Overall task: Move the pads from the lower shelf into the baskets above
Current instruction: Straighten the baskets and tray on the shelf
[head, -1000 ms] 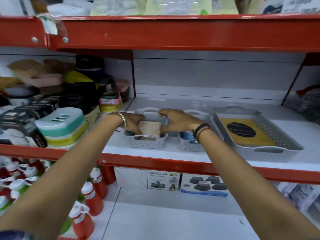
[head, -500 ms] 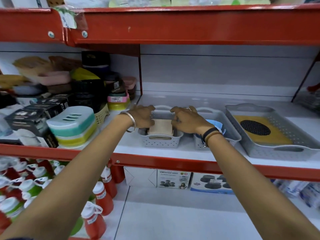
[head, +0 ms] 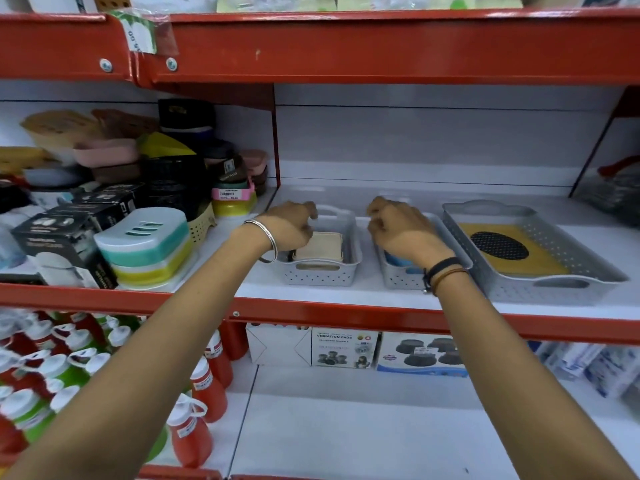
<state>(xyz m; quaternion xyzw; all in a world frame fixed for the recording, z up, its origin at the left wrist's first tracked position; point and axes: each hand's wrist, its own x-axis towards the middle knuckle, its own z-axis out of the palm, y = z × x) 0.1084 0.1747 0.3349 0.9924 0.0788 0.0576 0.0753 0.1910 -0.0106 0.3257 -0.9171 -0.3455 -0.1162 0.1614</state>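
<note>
A cream pad (head: 320, 246) lies flat in the small grey perforated basket (head: 320, 273) on the middle shelf. My left hand (head: 289, 225) rests at that basket's left rim, fingers curled beside the pad, holding nothing I can see. My right hand (head: 401, 230) hovers over the second small basket (head: 398, 278), which holds a blue pad (head: 396, 259); its fingers are loosely bent and empty. Boxes of vibration pads (head: 343, 348) stand on the lower shelf, under the red shelf edge.
A large grey tray (head: 554, 285) with a yellow mat and black mesh oval sits at the right. Soap boxes (head: 145, 247) and stacked containers crowd the shelf's left. Red and green bottles (head: 204, 386) fill the lower left. A red beam (head: 346, 46) runs overhead.
The cream pad went from between both hands down into the left basket. Both hands have let go of it and drawn slightly apart; the right hand has shifted over the second basket.
</note>
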